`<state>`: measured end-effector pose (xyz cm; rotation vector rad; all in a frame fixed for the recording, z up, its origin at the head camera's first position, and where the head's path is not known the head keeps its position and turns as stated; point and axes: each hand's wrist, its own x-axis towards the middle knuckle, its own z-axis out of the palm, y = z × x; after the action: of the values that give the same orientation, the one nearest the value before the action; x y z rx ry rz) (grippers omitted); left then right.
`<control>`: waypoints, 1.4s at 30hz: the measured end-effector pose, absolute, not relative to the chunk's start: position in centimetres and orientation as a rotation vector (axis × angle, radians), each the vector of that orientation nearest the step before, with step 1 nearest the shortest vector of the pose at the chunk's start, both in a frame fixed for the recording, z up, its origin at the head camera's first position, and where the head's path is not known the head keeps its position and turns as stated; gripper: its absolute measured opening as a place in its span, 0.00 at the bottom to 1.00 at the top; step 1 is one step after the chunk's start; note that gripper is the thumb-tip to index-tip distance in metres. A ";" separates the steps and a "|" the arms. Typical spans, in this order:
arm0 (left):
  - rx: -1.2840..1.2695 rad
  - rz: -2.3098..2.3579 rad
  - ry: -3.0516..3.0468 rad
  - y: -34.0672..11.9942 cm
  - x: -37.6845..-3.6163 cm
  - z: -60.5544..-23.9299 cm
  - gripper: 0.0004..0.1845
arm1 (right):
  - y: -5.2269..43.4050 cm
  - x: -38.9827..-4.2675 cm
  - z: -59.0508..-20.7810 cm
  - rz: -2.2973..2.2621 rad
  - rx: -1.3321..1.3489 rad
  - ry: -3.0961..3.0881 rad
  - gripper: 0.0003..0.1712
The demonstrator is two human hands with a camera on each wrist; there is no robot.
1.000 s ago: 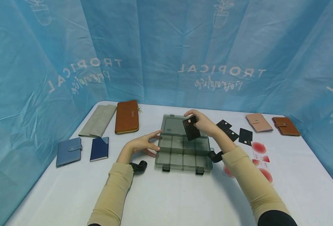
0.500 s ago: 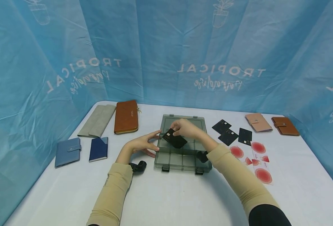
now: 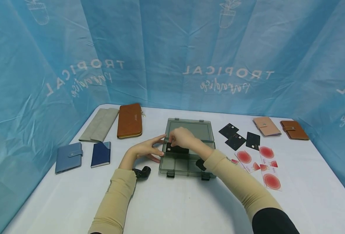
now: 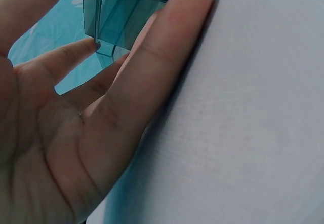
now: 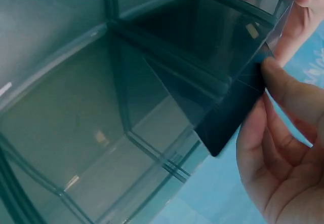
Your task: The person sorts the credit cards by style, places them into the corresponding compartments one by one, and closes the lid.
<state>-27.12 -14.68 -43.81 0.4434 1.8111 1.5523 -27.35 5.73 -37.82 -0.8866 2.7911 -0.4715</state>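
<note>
While our right hand [image 3: 182,138] pinches the flat black plastic card [image 3: 176,149] by its upper edge, fingers curled on it, the card hangs over the left rear compartment of the smoky transparent plastic organiser box [image 3: 187,165]; its long axis runs left to right, along that compartment, and the card sits directly below the grip; our left hand [image 3: 149,150] lies with straight fingers against the box's left wall, holding nothing, just beside the card.
</note>
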 end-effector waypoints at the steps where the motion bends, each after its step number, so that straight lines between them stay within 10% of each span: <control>1: 0.446 1.552 1.814 -14.7 -27.1 -43.8 0.48 | 5.7 -27.3 -37.8 -0.453 -0.901 2.811 0.06; 23: 0.465 1.525 1.844 -14.6 -27.3 -43.8 0.49 | 6.2 -26.8 -36.9 -0.427 -0.718 2.404 0.32; 42: 0.452 1.518 1.874 -14.5 -26.9 -43.8 0.47 | 15.6 -27.3 -36.2 -1.068 -0.637 2.605 0.16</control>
<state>-26.92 -14.50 -43.78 0.4524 1.8737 1.5178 -27.28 15.62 -36.22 -0.6370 2.6050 -1.0677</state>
